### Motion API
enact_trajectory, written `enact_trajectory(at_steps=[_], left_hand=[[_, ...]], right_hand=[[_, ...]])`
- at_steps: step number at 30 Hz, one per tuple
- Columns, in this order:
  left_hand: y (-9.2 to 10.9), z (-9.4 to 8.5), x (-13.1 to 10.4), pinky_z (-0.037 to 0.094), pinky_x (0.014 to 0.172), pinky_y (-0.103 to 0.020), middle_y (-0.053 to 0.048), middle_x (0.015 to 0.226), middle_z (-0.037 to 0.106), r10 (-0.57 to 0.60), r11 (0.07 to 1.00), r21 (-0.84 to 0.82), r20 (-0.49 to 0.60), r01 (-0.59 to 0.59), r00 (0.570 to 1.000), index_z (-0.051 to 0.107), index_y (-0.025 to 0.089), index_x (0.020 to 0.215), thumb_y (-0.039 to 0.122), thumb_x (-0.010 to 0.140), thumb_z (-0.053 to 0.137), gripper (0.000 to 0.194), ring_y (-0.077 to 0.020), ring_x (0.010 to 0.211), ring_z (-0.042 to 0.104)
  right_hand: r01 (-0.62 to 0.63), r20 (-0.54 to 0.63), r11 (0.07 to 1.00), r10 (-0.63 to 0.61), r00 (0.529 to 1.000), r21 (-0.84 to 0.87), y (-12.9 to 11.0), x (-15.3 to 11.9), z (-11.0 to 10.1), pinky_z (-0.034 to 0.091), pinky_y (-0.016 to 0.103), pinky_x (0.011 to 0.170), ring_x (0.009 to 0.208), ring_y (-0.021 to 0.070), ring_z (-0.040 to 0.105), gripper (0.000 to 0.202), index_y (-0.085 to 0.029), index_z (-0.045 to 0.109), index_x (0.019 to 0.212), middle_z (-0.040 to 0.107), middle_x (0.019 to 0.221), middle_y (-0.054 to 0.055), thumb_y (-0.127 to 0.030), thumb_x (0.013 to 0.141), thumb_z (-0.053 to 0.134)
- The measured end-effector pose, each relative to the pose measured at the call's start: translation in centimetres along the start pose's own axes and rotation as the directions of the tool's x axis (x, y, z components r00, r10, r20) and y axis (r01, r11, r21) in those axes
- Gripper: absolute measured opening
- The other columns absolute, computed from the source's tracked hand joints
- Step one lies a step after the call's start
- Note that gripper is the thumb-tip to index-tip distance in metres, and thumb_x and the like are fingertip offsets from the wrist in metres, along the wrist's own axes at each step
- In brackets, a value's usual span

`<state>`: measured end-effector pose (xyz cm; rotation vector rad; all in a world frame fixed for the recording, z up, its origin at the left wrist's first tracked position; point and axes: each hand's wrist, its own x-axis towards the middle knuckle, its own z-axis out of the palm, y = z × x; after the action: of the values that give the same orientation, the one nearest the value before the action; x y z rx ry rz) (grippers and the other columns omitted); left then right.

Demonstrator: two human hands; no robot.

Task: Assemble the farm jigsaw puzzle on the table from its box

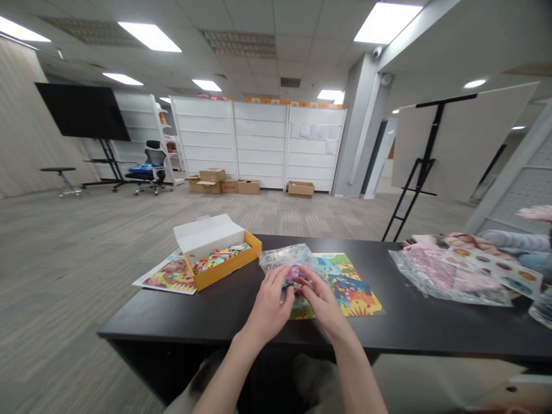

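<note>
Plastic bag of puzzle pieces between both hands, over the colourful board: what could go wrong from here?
1. Both hands, left hand and right hand, work the plastic bag together; if it tears open suddenly, small pieces may scatter over the black table.
2. The picture sheet beside the orange box juts past the table's far edge and might slide off if bumped.
</note>
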<state>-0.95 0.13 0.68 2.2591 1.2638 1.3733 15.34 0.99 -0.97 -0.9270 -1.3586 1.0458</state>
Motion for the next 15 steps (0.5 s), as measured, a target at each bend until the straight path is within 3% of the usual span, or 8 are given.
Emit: enact_trajectory(at_steps=[2, 4, 6, 8, 10, 12, 15], left_hand=[[-0.3, 0.1, -0.1, 0.043, 0.113, -0.049, -0.012, 0.138, 0.059, 0.020, 1.000, 0.019, 0.012, -0.020, 1.000, 0.052, 0.019, 0.137, 0.016, 0.092, 0.049, 0.045, -0.0258, 0.131, 0.052], [-0.5, 0.1, -0.2, 0.042, 0.114, -0.049, -0.012, 0.139, 0.057, 0.030, 0.998, 0.049, 0.033, -0.032, 0.999, 0.050, 0.019, 0.138, 0.013, 0.090, 0.048, 0.048, -0.0257, 0.132, 0.051], [-0.5, 0.0, -0.3, 0.042, 0.113, -0.049, -0.012, 0.140, 0.056, 0.031, 0.995, 0.093, 0.055, -0.036, 0.998, 0.049, 0.019, 0.139, 0.013, 0.090, 0.048, 0.049, -0.0260, 0.133, 0.049], [-0.4, -0.2, -0.3, 0.043, 0.112, -0.049, -0.013, 0.141, 0.056, 0.030, 0.988, 0.147, 0.083, -0.042, 0.996, 0.047, 0.019, 0.140, 0.013, 0.090, 0.048, 0.050, -0.0267, 0.133, 0.049], [-0.1, -0.4, -0.4, 0.043, 0.110, -0.048, -0.013, 0.141, 0.055, 0.036, 0.978, 0.201, 0.120, -0.060, 0.992, 0.046, 0.019, 0.142, 0.015, 0.090, 0.050, 0.052, -0.0276, 0.133, 0.048], [0.2, -0.4, -0.4, 0.043, 0.109, -0.049, -0.013, 0.142, 0.055, 0.050, 0.964, 0.249, 0.156, -0.089, 0.986, 0.044, 0.019, 0.143, 0.018, 0.090, 0.053, 0.054, -0.0288, 0.133, 0.048], [0.4, -0.3, -0.4, 0.041, 0.110, -0.049, -0.014, 0.144, 0.054, 0.078, 0.943, 0.306, 0.192, -0.135, 0.978, 0.043, 0.020, 0.144, 0.020, 0.089, 0.057, 0.057, -0.0303, 0.135, 0.046]], right_hand=[[0.116, 0.007, 0.983, -0.116, 0.993, -0.144, -0.2, -0.1, -0.1, 0.053, 0.038, 0.098, 0.115, 0.0222, 0.065, 0.043, -0.027, 0.065, 0.128, 0.059, 0.139, 0.009, -0.035, 0.087, 0.060], [0.143, -0.014, 0.937, -0.155, 0.988, -0.319, -0.7, -0.4, -1.2, 0.055, 0.036, 0.091, 0.101, 0.0206, 0.069, 0.034, -0.024, 0.070, 0.118, 0.064, 0.130, 0.010, -0.034, 0.089, 0.054], [0.078, -0.104, 0.874, -0.145, 0.984, -0.479, -1.1, -0.7, -3.2, 0.056, 0.035, 0.079, 0.081, 0.0202, 0.069, 0.032, -0.020, 0.073, 0.103, 0.073, 0.107, 0.010, -0.037, 0.091, 0.050], [-0.033, -0.266, 0.756, -0.189, 0.945, -0.654, -1.1, -1.1, -5.5, 0.054, 0.037, 0.078, 0.077, 0.0228, 0.066, 0.033, -0.018, 0.073, 0.095, 0.073, 0.091, 0.010, -0.042, 0.088, 0.052], [-0.186, -0.370, 0.580, -0.216, 0.904, -0.793, -0.8, -1.5, -7.7, 0.051, 0.041, 0.084, 0.089, 0.0280, 0.065, 0.035, -0.018, 0.074, 0.097, 0.071, 0.100, 0.013, -0.045, 0.084, 0.056], [-0.298, -0.390, 0.409, -0.162, 0.906, -0.863, -0.4, -2.0, -9.0, 0.049, 0.043, 0.087, 0.094, 0.0307, 0.063, 0.037, -0.019, 0.076, 0.101, 0.067, 0.108, 0.015, -0.047, 0.082, 0.060], [-0.311, -0.346, 0.278, -0.086, 0.934, -0.909, 0.1, -2.5, -9.3, 0.048, 0.043, 0.086, 0.097, 0.0319, 0.062, 0.040, -0.021, 0.076, 0.104, 0.066, 0.110, 0.016, -0.051, 0.080, 0.066]])
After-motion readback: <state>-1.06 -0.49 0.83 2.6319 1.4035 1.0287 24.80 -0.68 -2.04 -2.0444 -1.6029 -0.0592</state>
